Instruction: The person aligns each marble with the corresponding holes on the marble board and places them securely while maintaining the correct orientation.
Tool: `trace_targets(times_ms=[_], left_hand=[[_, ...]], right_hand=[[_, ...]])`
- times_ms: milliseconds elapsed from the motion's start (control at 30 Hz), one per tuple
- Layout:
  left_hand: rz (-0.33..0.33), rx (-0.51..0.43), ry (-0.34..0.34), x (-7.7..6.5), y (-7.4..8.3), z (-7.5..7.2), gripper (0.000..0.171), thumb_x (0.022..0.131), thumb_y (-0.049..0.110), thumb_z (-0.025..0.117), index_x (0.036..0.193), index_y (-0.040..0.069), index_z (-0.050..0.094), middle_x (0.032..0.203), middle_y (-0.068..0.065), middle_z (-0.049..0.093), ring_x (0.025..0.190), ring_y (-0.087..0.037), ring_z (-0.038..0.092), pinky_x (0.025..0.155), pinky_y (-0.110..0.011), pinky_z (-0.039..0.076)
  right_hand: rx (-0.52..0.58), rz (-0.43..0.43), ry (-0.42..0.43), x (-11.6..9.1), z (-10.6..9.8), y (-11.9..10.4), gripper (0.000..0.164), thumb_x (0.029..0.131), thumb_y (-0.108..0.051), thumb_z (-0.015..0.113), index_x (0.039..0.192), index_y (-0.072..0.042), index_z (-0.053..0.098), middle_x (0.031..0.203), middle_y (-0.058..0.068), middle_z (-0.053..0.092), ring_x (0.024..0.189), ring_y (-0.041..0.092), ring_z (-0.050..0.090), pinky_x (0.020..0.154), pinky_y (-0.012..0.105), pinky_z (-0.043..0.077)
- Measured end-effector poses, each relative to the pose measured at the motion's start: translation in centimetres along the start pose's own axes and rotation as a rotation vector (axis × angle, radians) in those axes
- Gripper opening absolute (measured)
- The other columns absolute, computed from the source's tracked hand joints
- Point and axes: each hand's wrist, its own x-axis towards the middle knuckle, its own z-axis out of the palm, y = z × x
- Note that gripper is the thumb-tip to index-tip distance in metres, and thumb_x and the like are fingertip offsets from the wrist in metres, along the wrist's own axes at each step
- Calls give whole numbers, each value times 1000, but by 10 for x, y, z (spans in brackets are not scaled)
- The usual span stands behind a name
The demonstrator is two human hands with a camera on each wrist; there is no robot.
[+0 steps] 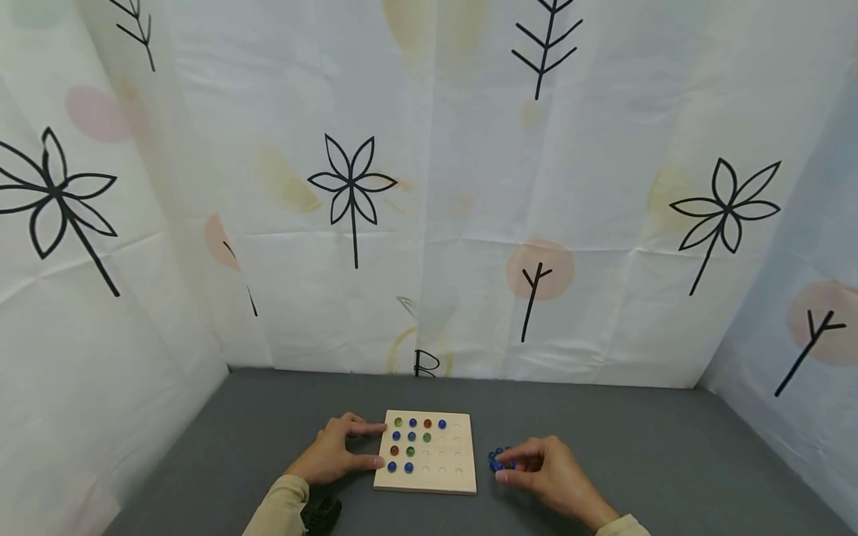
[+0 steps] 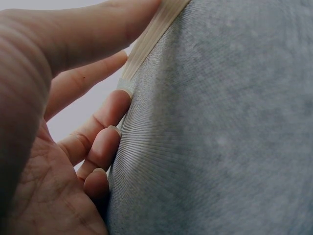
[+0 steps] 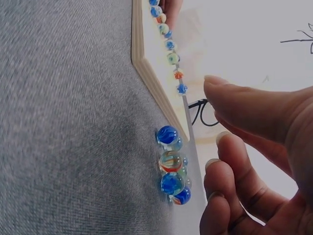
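A square wooden board (image 1: 445, 484) with rows of shallow hollows lies flat on the grey cloth. Blue, green and reddish glass marbles (image 1: 412, 437) sit in hollows on its left side and along its far row; bare hollows show toward the near right. My left hand (image 1: 330, 449) touches the board's left edge with thumb and forefinger spread apart. To the right of the board, my right hand (image 1: 555, 476) is over a small cluster of loose marbles (image 3: 172, 183), mostly blue. The right wrist view shows a gap between its thumb and fingers, with no marble there.
A grey cloth surface (image 1: 590, 420) spreads around the board. White patterned sheets (image 1: 462, 186) hang behind it and at both sides. Beside the left sleeve is a dark object (image 1: 323, 515) at the bottom of the head view.
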Motion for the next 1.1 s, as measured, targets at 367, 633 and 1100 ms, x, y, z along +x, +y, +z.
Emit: trace_targets(times_ms=[367,633,1100], left_hand=[[-2,-3,2,-1,1,0,56,83,36,86,134,19,70,121,-7,57,121,-40,48,99,-79,20],[-3,11,9,1,0,0,56,82,36,86,134,19,70,121,-7,57,120,-40,49,98,-79,22],[-9,7,7,0,1,-1,57,82,36,87,133,19,71,118,-5,57,117,-36,50,97,-75,26]], right_hand=[[39,-9,33,0,2,-6,21,80,-16,88,98,-5,82,75,2,61,62,9,52,52,24,44],[50,-24,32,0,5,-9,21,81,-16,87,99,-5,82,75,3,62,62,9,52,53,24,44],[67,-64,10,7,18,-21,21,82,-19,87,98,-6,83,75,0,61,64,7,52,54,23,45]])
